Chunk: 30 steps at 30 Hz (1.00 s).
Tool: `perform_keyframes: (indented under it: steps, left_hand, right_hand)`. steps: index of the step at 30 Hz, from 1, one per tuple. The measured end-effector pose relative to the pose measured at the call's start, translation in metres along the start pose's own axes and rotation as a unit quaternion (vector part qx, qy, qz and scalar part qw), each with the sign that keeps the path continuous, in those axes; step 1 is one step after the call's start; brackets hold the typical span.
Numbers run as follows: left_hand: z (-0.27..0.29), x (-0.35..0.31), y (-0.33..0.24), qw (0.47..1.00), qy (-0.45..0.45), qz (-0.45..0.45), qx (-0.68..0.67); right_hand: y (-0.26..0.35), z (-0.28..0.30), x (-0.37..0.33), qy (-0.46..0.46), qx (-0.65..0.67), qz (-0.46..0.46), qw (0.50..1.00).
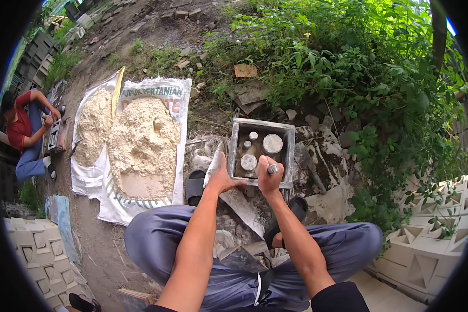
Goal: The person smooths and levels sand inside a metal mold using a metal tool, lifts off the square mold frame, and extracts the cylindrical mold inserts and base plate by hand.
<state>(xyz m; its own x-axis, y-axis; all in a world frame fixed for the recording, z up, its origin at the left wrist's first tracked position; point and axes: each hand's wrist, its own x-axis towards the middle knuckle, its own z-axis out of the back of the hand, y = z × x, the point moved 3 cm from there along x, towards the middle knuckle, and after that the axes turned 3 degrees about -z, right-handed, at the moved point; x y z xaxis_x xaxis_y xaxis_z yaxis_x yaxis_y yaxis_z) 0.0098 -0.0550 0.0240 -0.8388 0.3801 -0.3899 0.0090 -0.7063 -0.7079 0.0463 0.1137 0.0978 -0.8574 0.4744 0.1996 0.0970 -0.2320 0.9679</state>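
My right hand is closed in a fist around a short grey rod, whose rounded end sticks up. It is over the near right part of a grey box-shaped mould, which has several round, dusty pegs inside, among them a wide one and a smaller one. My left hand is at the mould's near left corner, its thumb reaching toward the near rim. A pale, powder-coated flat plate stands tilted in that hand; its fingers are partly hidden.
White sacks to the left bear heaps of pale, damp-looking powder. Stacked patterned blocks stand at the right and lower left. Leafy plants grow beyond the mould. Another person sits working at far left.
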Motion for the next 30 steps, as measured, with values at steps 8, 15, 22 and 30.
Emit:
perform_keyframes:
  steps: [8,15,22,30]
  left_hand:
    - [0.020,0.020,-0.018,0.969,0.095,-0.038,0.224]
    - [0.014,0.026,-0.033,0.951,0.122,0.001,0.284]
    - [0.019,0.032,-0.033,0.941,0.116,-0.010,0.319]
    - [0.023,0.048,-0.041,0.935,0.172,-0.019,0.309]
  right_hand:
    - [0.051,0.007,0.021,-0.033,0.018,-0.075,0.996]
    - [0.007,0.025,0.016,-0.053,0.095,-0.105,0.989]
    - [0.043,0.060,0.029,-0.081,0.168,-0.117,0.975]
    - [0.035,0.061,0.023,-0.090,0.119,-0.120,0.981]
